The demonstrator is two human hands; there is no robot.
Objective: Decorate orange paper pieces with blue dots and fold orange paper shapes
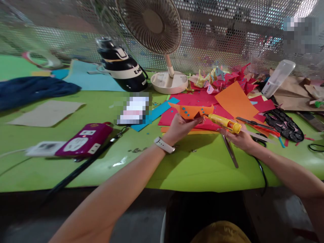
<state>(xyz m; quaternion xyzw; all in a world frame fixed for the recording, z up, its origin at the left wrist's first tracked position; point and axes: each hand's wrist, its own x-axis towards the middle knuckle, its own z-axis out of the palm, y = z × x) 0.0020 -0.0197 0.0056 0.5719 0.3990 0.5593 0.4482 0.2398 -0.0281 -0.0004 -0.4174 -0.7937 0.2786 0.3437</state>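
Note:
My left hand (180, 127) is closed on a folded orange paper shape (192, 110) with small blue dots, held just above the green table (101, 162). A white watch is on that wrist. My right hand (240, 138) grips a yellow glue gun (224, 123), whose nozzle points left at the orange shape's edge. The gun's black cord runs down past my right forearm and over the table edge.
Red and orange paper sheets (234, 101) and small folded paper figures (215, 79) lie behind my hands. A desk fan (162, 40), a black bottle (121, 65), a pink power strip (84, 139), a dark tray (285, 123), a clear tube (277, 78) and blue cloth (32, 89) stand around.

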